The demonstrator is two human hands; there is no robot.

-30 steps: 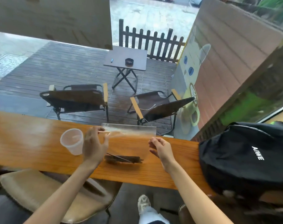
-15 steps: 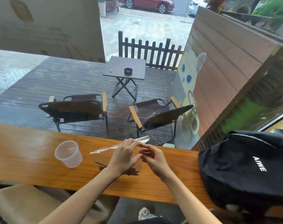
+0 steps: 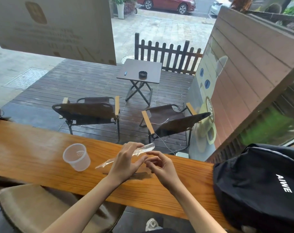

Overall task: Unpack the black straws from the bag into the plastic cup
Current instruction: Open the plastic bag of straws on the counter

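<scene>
Head view: left hand (image 3: 126, 163) pinches a crumpled clear plastic bag (image 3: 143, 148); right hand (image 3: 161, 167), loosely curled, holds nothing. Steady the bag's mouth near the clear plastic cup (image 3: 76, 157).

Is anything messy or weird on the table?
Yes: the black straws lie loose on the wooden counter, not in the plastic cup, which looks empty. The left hand holds a crumpled clear bag.

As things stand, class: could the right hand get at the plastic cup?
Probably not directly: the left hand, holding the bag, sits between the right hand and the cup. It would have to reach over.
</scene>
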